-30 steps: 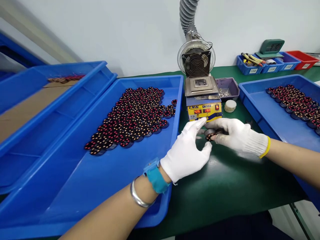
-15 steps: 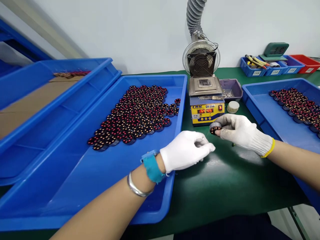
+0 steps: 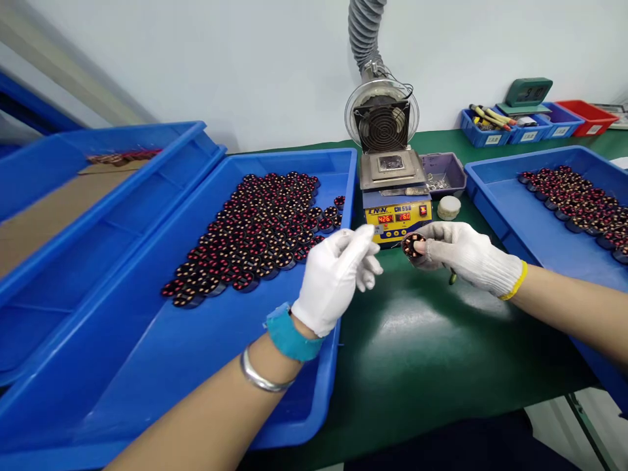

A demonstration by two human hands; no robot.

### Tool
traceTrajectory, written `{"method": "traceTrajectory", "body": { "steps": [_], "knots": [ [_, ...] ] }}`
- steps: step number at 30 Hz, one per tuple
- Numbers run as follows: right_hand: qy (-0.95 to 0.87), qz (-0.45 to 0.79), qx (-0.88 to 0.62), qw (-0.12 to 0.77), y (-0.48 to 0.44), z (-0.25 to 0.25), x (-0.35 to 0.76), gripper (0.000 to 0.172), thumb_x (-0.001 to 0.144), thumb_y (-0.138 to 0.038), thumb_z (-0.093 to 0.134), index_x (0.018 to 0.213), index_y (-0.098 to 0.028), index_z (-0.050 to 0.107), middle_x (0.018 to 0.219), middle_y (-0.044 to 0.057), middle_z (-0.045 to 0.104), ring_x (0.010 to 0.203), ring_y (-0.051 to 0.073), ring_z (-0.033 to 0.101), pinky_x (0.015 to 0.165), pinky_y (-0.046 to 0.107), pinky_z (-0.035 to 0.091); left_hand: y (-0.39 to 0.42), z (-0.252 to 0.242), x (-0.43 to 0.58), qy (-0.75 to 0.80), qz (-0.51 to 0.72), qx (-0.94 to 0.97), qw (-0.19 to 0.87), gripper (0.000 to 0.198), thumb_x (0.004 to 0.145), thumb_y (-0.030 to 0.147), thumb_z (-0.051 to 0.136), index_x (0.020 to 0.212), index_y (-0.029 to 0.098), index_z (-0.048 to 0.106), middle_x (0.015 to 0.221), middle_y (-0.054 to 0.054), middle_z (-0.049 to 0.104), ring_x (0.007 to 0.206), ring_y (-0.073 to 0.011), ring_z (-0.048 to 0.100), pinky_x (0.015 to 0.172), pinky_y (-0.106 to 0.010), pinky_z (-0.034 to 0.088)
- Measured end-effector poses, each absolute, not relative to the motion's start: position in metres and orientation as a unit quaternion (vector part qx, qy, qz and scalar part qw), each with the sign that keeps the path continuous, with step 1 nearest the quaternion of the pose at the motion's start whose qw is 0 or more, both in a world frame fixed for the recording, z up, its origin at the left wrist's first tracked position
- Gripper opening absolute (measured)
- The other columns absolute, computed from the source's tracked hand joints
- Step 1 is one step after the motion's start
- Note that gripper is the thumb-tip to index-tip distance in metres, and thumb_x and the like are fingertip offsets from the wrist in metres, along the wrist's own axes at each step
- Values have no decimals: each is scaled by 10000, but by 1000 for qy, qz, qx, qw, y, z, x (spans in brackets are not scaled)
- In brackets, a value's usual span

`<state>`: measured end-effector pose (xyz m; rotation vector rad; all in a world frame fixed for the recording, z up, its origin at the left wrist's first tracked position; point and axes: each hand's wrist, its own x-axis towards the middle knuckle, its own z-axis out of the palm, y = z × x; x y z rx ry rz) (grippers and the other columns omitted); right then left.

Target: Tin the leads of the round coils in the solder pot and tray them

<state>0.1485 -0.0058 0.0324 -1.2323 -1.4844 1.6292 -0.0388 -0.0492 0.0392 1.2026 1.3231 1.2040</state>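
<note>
My right hand (image 3: pixel 456 252), in a white knit glove with a yellow cuff, pinches a round black part (image 3: pixel 413 244) dotted with copper-coloured spots. Its spotted face is turned toward me, in front of the yellow control panel of a solder pot (image 3: pixel 397 216). My left hand (image 3: pixel 336 278), white-gloved, hovers over the right rim of a blue tray (image 3: pixel 314 418). Its fingers are apart and I see nothing in them. Many similar round parts (image 3: pixel 255 229) lie in that tray, with red or copper-coloured spots. A small green object (image 3: pixel 452 277) shows below my right hand.
A fan (image 3: pixel 385 127) and grey hose (image 3: pixel 366 33) rise behind the pot. Beside it are a purple bin (image 3: pixel 446 171) and a round whitish pad (image 3: pixel 449 208). Another blue tray (image 3: pixel 495 190) holds more parts at right. Small bins (image 3: pixel 483 134) and a clock (image 3: pixel 528 91) stand behind.
My left hand has moved left and up, away from my right hand, and its fingers have spread. My right hand has tilted the round part so that its spotted face shows. The view has shifted slightly.
</note>
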Motion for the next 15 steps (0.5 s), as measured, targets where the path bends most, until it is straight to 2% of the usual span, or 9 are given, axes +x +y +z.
{"method": "traceTrajectory", "body": {
  "steps": [4, 6, 10, 15],
  "knots": [
    [-623, 544, -463, 320, -5, 28, 148, 223, 763, -369, 652, 820, -155, 625, 823, 32, 649, 714, 129, 587, 617, 224, 483, -48, 33, -32, 462, 385, 461, 653, 317, 746, 384, 639, 905, 123, 552, 864, -115, 688, 606, -170, 651, 406, -211, 451],
    [-627, 530, -467, 329, -6, 26, 146, 207, 761, -347, 646, 835, -154, 635, 838, 34, 653, 736, 139, 596, 637, 232, 486, -49, 32, -23, 458, 335, 461, 682, 343, 760, 417, 636, 909, 120, 553, 891, -135, 690, 630, -178, 661, 404, -206, 452],
    [-632, 504, -499, 314, -5, 25, 147, 245, 749, -381, 668, 857, -162, 646, 801, 29, 652, 723, 145, 595, 638, 230, 472, -51, 38, -17, 518, 338, 495, 611, 315, 819, 428, 588, 792, 115, 563, 684, -91, 680, 477, -121, 600, 351, -174, 381],
    [-638, 474, -532, 290, -2, 25, 153, 329, 755, -500, 650, 748, -172, 632, 690, 10, 610, 637, 123, 540, 525, 205, 377, -47, 45, -39, 504, 497, 458, 538, 266, 795, 387, 583, 763, 123, 573, 575, -29, 628, 397, -97, 535, 338, -185, 347]
  ]
}}
